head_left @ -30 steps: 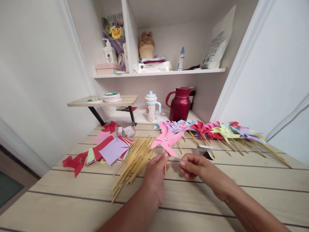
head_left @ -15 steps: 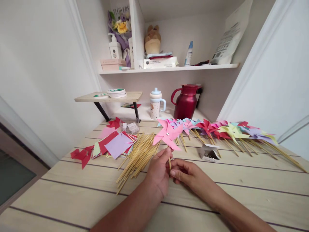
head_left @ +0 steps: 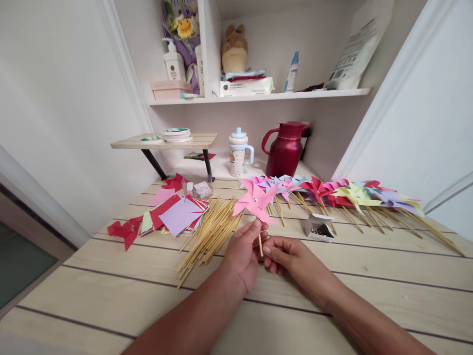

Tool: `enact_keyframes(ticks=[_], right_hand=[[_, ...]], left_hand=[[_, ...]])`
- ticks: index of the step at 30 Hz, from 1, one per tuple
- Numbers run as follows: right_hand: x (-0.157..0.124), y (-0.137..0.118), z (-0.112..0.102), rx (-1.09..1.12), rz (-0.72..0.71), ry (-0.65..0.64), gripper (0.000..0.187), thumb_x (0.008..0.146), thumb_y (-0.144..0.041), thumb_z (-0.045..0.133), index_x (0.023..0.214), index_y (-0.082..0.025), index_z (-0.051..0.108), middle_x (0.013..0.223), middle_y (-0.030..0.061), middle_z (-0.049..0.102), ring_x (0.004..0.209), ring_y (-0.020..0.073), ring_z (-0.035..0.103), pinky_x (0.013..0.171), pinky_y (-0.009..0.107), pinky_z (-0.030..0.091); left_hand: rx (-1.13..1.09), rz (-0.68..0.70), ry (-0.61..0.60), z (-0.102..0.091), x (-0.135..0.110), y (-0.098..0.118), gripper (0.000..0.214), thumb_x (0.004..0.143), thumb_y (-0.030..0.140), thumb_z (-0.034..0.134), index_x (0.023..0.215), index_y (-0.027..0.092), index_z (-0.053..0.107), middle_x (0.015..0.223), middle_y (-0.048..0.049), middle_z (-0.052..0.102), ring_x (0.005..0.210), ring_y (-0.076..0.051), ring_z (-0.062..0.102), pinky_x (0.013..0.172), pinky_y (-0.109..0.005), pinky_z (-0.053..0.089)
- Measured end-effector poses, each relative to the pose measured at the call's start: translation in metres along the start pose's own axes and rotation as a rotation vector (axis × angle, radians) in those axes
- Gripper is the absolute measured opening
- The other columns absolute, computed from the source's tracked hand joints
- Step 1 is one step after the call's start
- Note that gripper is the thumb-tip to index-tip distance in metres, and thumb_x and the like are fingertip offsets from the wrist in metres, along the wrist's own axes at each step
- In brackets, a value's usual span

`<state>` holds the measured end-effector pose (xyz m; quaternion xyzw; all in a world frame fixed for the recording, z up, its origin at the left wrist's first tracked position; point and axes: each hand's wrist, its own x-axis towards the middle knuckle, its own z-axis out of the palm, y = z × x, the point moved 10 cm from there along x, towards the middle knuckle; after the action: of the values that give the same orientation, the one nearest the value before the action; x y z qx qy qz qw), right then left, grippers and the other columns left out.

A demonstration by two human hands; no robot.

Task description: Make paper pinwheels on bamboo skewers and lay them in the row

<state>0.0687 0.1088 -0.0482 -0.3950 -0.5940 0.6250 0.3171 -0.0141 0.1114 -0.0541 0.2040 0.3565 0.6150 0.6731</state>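
A pink paper pinwheel (head_left: pixel 254 199) with a shiny pin at its centre stands upright on a short visible length of wooden stick (head_left: pixel 260 244). My left hand (head_left: pixel 242 256) is closed round the stick just under the paper blades. Close by its lower end, my right hand (head_left: pixel 283 254) has curled fingers with thumb and forefinger pinched at the stick; their exact contact is partly hidden. Left of my hands lies a pile of bare wooden sticks (head_left: pixel 210 236). A small open white box (head_left: pixel 320 228) of dark metal pins sits to the right.
Finished pinwheels (head_left: pixel 354 196) in several colours lie in a row at the back right. Coloured paper sheets (head_left: pixel 180 216) and red cut pieces (head_left: pixel 125 230) lie at left. Behind stand a cup (head_left: pixel 237 160), a red jug (head_left: pixel 284 154) and a small raised shelf (head_left: pixel 201 141).
The view has tilted down a little, so the scene sits higher. Both hands keep to the pinwheel stick; my right fingers have shifted slightly, and more of the stick's lower end shows.
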Motion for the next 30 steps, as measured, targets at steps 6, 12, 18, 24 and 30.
enact_keyframes(ticks=[6,12,18,24,30], right_hand=[[-0.001,-0.008,0.004,-0.062,-0.042,-0.023,0.041,0.080,-0.057,0.068,0.068,-0.018,0.063,0.067,0.0010,0.061,0.060,0.0129,0.050,0.057,0.027,0.035],[0.001,-0.005,-0.001,-0.063,-0.025,0.051,0.041,0.069,-0.056,0.076,0.064,-0.019,0.058,0.059,-0.0019,0.056,0.054,0.0121,0.046,0.054,0.026,0.033],[0.000,0.000,-0.003,-0.012,-0.019,0.064,0.040,0.071,-0.055,0.077,0.065,-0.019,0.059,0.059,-0.0018,0.057,0.054,0.0117,0.045,0.053,0.026,0.031],[0.000,0.001,-0.006,0.018,0.009,0.090,0.043,0.069,-0.057,0.078,0.068,-0.018,0.061,0.061,-0.0016,0.058,0.054,0.0110,0.047,0.055,0.026,0.034],[0.002,-0.003,-0.014,0.025,-0.035,0.107,0.042,0.072,-0.055,0.078,0.066,-0.018,0.059,0.060,-0.0021,0.057,0.053,0.0107,0.047,0.054,0.026,0.034]], left_hand=[[0.045,-0.036,-0.067,0.006,0.000,-0.006,0.046,0.067,0.053,0.081,0.085,0.014,0.066,0.072,0.0000,0.058,0.048,-0.008,0.047,0.042,-0.023,0.032],[0.060,-0.037,-0.088,0.011,0.001,-0.011,0.045,0.070,0.054,0.078,0.085,0.014,0.065,0.070,0.0012,0.056,0.045,-0.007,0.044,0.039,-0.022,0.029],[-0.009,-0.002,-0.045,0.008,-0.001,-0.006,0.043,0.066,0.051,0.082,0.081,0.013,0.068,0.078,-0.0022,0.060,0.053,-0.008,0.048,0.045,-0.022,0.034],[0.005,-0.013,-0.002,0.003,-0.001,-0.006,0.039,0.067,0.046,0.083,0.085,0.013,0.074,0.083,-0.0052,0.064,0.065,-0.011,0.054,0.055,-0.024,0.041],[0.049,-0.015,-0.063,0.009,-0.002,-0.006,0.039,0.066,0.045,0.083,0.083,0.012,0.074,0.074,-0.0038,0.064,0.061,-0.011,0.053,0.054,-0.025,0.040]])
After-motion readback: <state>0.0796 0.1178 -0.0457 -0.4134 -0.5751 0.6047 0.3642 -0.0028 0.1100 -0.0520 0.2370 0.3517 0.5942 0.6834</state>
